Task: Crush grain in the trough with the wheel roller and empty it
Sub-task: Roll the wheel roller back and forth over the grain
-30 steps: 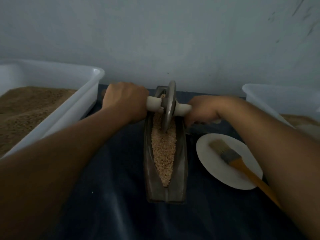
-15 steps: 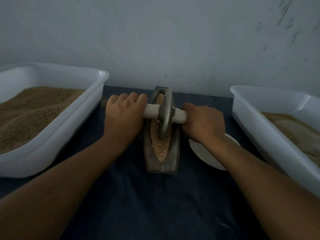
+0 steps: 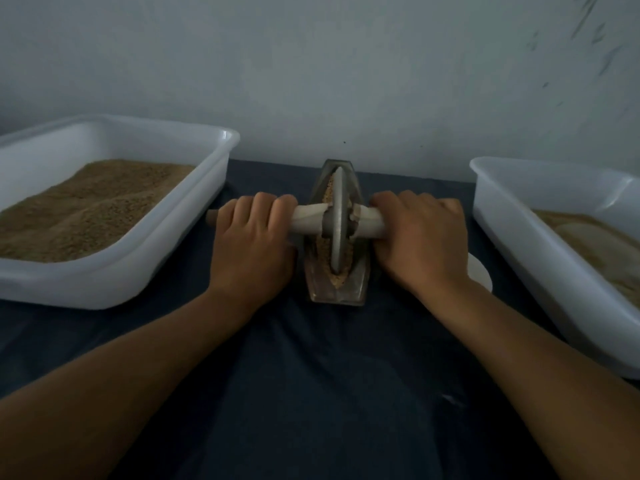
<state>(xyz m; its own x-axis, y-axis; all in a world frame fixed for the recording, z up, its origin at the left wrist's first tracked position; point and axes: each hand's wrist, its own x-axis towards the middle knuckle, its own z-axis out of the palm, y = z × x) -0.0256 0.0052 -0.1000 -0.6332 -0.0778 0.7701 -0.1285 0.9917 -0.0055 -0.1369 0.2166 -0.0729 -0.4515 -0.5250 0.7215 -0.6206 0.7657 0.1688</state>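
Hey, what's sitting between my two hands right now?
In the head view, the wheel roller's disc stands in the grain-filled trough between the left hand and right hand.

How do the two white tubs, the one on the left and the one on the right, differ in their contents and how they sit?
The left tub holds darker brown grain piled high; the right tub holds paler material lying lower. The left tub shows almost whole, while the right tub is cut off by the picture's edge. Both are white plastic, rectangular, and stand on the dark cloth on either side of the trough.
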